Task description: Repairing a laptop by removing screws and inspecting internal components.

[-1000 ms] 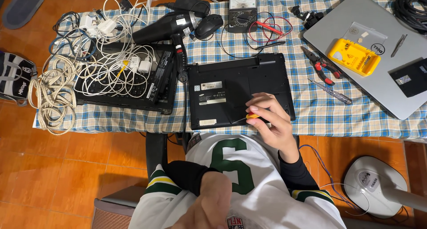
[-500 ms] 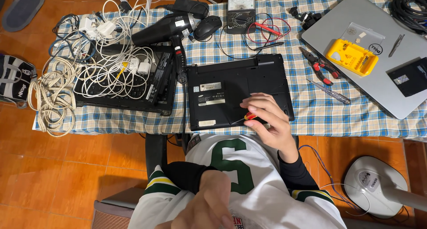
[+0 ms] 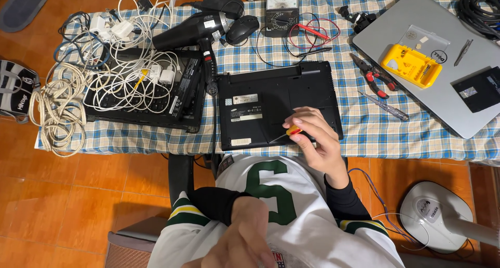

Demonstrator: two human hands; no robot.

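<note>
Nearest, the left hand (image 3: pixel 237 237) hangs blurred at six o'clock; its grip can't be told. Beyond, the right hand (image 3: pixel 315 140), pinching an orange-handled screwdriver (image 3: pixel 284 135), has shifted slightly leftward across the upturned black laptop (image 3: pixel 278 104) on the desk (image 3: pixel 364 138), suggesting unscrewing continues.

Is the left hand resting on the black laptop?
No: the left hand is raised near the camera, while the right hand holds a screwdriver on the black laptop.

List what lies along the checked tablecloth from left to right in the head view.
Coil of white cable → black laptop under white chargers → hair dryer → upturned black laptop → right hand with the screwdriver → red pliers → yellow bit case → grey laptop.
</note>
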